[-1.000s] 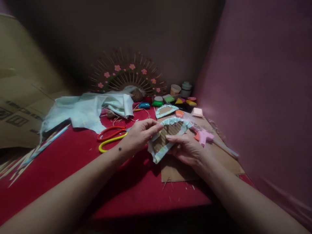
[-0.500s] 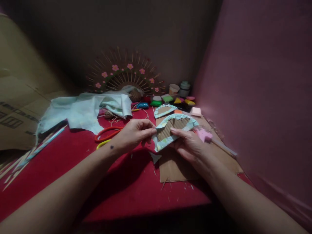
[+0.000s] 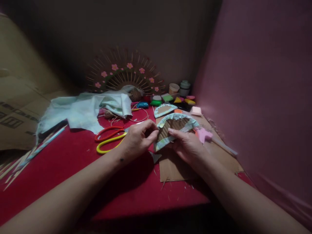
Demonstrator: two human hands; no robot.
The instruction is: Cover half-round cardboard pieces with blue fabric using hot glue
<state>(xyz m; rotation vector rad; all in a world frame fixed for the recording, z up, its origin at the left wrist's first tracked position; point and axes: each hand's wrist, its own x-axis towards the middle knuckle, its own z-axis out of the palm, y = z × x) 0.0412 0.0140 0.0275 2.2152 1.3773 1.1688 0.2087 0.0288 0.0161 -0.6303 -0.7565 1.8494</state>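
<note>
My right hand (image 3: pixel 187 143) grips a half-round piece of corrugated cardboard (image 3: pixel 168 130), thumb on its bare brown face and fingers beneath. Pale blue-green fabric is folded over the piece's rim. At its left edge, the fingers of my left hand (image 3: pixel 142 136) are pinched together on the fabric rim; their tips are partly hidden. Scissors (image 3: pixel 110 143) with one red and one yellow handle lie beside my left wrist. Behind the held piece rests a smaller fabric-edged half-round (image 3: pixel 165 110). A pink glue gun (image 3: pixel 204 135) lies right of my right hand.
A flat cardboard sheet (image 3: pixel 175 169) lies under my hands on the red cloth (image 3: pixel 136 191). Pale fabric (image 3: pixel 73 110) and sticks (image 3: pixel 36 151) are at left. Behind stand a flower-trimmed stick fan (image 3: pixel 129 73), coloured clay packets (image 3: pixel 156 102) and small tubs (image 3: pixel 174 88).
My left hand has shifted slightly right and its fingers have curled in. The fabric at the piece's left edge now lies folded over. The scissors' handles show more.
</note>
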